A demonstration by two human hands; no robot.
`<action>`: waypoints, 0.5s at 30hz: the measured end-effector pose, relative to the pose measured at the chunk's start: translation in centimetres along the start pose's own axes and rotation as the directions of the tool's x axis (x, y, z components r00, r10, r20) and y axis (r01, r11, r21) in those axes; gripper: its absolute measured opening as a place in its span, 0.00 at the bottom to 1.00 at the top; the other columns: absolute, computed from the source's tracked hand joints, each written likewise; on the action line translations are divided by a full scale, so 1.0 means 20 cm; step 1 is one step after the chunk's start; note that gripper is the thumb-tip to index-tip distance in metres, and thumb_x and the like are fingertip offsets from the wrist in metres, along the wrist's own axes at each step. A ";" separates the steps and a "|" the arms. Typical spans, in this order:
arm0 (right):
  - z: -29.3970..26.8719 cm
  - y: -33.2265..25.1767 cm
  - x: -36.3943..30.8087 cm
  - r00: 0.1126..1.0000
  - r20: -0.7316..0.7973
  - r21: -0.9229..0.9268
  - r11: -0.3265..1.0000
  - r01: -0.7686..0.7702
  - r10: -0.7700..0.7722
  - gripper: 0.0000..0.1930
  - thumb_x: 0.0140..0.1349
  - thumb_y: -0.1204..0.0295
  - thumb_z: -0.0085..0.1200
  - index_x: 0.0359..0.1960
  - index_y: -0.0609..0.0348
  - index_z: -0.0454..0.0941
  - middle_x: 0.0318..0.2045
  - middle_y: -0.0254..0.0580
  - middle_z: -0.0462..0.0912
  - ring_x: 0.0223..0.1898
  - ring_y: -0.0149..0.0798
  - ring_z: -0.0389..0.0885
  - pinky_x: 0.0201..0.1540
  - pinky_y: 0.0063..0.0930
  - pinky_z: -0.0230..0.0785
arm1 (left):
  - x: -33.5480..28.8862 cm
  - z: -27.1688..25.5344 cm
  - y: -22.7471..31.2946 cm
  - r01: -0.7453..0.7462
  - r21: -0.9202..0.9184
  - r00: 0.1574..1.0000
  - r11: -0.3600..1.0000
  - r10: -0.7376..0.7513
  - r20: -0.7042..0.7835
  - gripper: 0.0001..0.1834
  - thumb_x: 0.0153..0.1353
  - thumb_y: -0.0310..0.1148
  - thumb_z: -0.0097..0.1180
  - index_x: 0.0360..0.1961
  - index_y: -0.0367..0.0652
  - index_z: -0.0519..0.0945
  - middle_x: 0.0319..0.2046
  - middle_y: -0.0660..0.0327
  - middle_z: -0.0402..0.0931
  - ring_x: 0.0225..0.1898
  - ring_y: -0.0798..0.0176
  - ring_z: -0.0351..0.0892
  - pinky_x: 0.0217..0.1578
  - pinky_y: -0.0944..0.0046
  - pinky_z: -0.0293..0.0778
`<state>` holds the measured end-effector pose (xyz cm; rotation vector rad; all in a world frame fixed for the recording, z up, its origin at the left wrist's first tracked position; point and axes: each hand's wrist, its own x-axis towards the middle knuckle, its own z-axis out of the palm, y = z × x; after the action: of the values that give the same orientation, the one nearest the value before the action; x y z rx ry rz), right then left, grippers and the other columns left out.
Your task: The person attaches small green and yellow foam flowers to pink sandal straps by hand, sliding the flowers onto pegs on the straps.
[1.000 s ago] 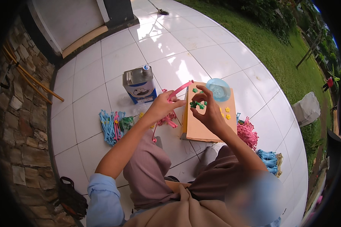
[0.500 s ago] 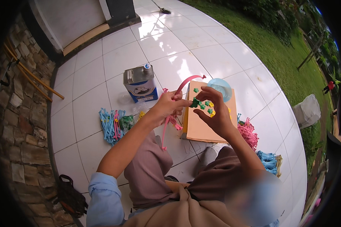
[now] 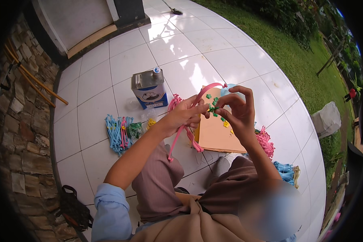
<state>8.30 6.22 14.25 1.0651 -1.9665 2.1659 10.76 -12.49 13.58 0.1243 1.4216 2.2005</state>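
Observation:
My left hand (image 3: 182, 116) is closed around a long pink strap (image 3: 204, 91), whose ends stick out above and below the fingers. A small dark green flower piece (image 3: 213, 109) sits between my two hands, above the cardboard. Thumb and forefinger of my right hand (image 3: 238, 108) pinch it, while its other fingers curl up. The left fingertips meet the flower piece too; how it joins the strap is hidden. Below them, the cardboard-topped box (image 3: 218, 141) bears several loose green flowers (image 3: 209, 96) and yellow flowers (image 3: 226, 125).
A blue and white metal can (image 3: 150, 90) stands beyond my left hand. Blue and pink strap bundles (image 3: 119, 133) lie at left; pink straps (image 3: 265, 144) and blue straps (image 3: 284, 171) at right. A light blue dish (image 3: 231, 89) is partly behind my right hand. Small plastic bags (image 3: 150, 117) lie nearby.
My right thumb and forefinger have closed on the green flower piece, where they were apart before. The pink strap has shifted slightly and its upper end now lies farther right.

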 end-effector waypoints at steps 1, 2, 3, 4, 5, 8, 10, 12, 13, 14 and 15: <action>-0.01 -0.03 0.02 0.998 -0.056 -0.026 1.000 0.000 -0.002 0.26 0.50 0.83 0.59 0.48 0.60 0.57 0.28 0.42 0.78 0.35 0.32 0.77 0.43 0.26 0.67 | 0.00 0.01 0.00 -0.001 -0.003 1.000 1.000 0.001 -0.002 0.09 0.62 0.35 0.49 0.34 0.49 0.61 0.25 0.67 0.64 0.13 0.83 0.54 0.17 0.81 0.58; -0.01 -0.08 0.04 0.994 -0.111 -0.098 0.995 -0.008 -0.003 0.27 0.50 0.82 0.60 0.48 0.61 0.57 0.27 0.43 0.79 0.34 0.32 0.78 0.41 0.25 0.68 | 0.00 0.01 0.00 -0.052 0.011 0.997 0.999 0.052 -0.053 0.08 0.64 0.38 0.45 0.35 0.48 0.62 0.26 0.67 0.63 0.13 0.82 0.52 0.16 0.81 0.56; -0.02 -0.10 0.05 0.991 -0.132 -0.110 0.994 -0.028 0.013 0.27 0.49 0.82 0.60 0.48 0.61 0.57 0.27 0.44 0.79 0.34 0.32 0.78 0.41 0.25 0.68 | 0.00 0.01 0.00 -0.101 0.028 0.989 0.995 0.103 -0.104 0.09 0.66 0.40 0.41 0.36 0.48 0.62 0.26 0.66 0.62 0.13 0.82 0.51 0.16 0.80 0.55; -0.03 -0.13 0.06 0.987 -0.156 -0.123 0.991 -0.048 0.029 0.28 0.49 0.82 0.61 0.49 0.61 0.57 0.27 0.44 0.79 0.33 0.32 0.79 0.40 0.25 0.69 | 0.00 0.01 -0.02 -0.101 0.027 0.989 0.995 0.103 -0.103 0.09 0.66 0.40 0.41 0.36 0.48 0.62 0.26 0.66 0.62 0.13 0.82 0.51 0.16 0.80 0.55; -0.03 -0.14 0.07 0.982 -0.170 -0.119 0.988 -0.103 0.082 0.28 0.49 0.80 0.62 0.48 0.61 0.57 0.27 0.44 0.79 0.33 0.32 0.79 0.40 0.24 0.70 | 0.01 -0.01 -0.04 -0.154 0.116 0.976 0.981 0.169 -0.134 0.09 0.66 0.41 0.39 0.36 0.48 0.63 0.25 0.68 0.61 0.13 0.82 0.49 0.15 0.80 0.52; -0.04 -0.15 0.09 0.956 -0.199 -0.094 0.967 -0.237 0.215 0.28 0.49 0.78 0.63 0.48 0.61 0.58 0.28 0.43 0.80 0.33 0.31 0.79 0.39 0.23 0.71 | 0.02 0.01 -0.06 -0.189 0.299 0.954 0.935 0.248 -0.171 0.11 0.67 0.42 0.36 0.36 0.47 0.63 0.21 0.71 0.57 0.13 0.81 0.46 0.14 0.78 0.48; -0.04 -0.16 0.09 0.947 -0.203 -0.082 0.959 -0.271 0.250 0.28 0.48 0.78 0.63 0.48 0.61 0.58 0.28 0.43 0.80 0.34 0.31 0.79 0.39 0.23 0.71 | 0.01 0.05 -0.05 -0.173 0.391 0.947 0.904 0.262 -0.186 0.11 0.67 0.42 0.36 0.35 0.47 0.63 0.19 0.72 0.54 0.13 0.81 0.44 0.14 0.78 0.46; -0.05 -0.16 0.09 0.936 -0.205 -0.070 0.950 -0.304 0.285 0.28 0.48 0.77 0.63 0.48 0.61 0.58 0.28 0.43 0.80 0.34 0.31 0.80 0.39 0.22 0.72 | 0.00 0.07 -0.04 -0.168 0.428 0.956 0.888 0.253 -0.150 0.10 0.68 0.40 0.36 0.35 0.47 0.64 0.17 0.75 0.51 0.13 0.81 0.44 0.14 0.77 0.46; -0.04 -0.15 0.09 0.930 -0.201 -0.045 0.945 -0.323 0.308 0.28 0.48 0.77 0.63 0.47 0.61 0.58 0.28 0.43 0.80 0.34 0.31 0.80 0.39 0.22 0.72 | 0.00 0.08 -0.04 -0.166 0.441 0.958 0.882 0.251 -0.140 0.09 0.68 0.39 0.36 0.35 0.46 0.64 0.16 0.75 0.50 0.13 0.81 0.45 0.14 0.77 0.46; -0.05 -0.15 0.10 0.923 -0.196 -0.021 0.940 -0.341 0.331 0.28 0.48 0.77 0.63 0.47 0.61 0.58 0.28 0.44 0.81 0.34 0.32 0.80 0.39 0.22 0.72 | -0.01 0.09 -0.04 -0.169 0.421 0.962 0.891 0.243 -0.128 0.09 0.68 0.38 0.36 0.36 0.46 0.65 0.15 0.76 0.49 0.13 0.82 0.44 0.14 0.77 0.45; -0.05 -0.16 0.10 0.923 -0.197 -0.020 0.940 -0.341 0.331 0.28 0.48 0.77 0.63 0.47 0.61 0.58 0.28 0.44 0.81 0.34 0.32 0.80 0.39 0.22 0.72 | 0.00 0.09 -0.05 -0.170 0.411 0.964 0.896 0.238 -0.122 0.09 0.68 0.38 0.36 0.36 0.46 0.65 0.15 0.76 0.48 0.13 0.82 0.44 0.14 0.77 0.45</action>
<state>7.77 6.94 17.93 0.5148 -2.2342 2.2508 11.81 -10.75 13.50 0.2435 2.0257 2.0906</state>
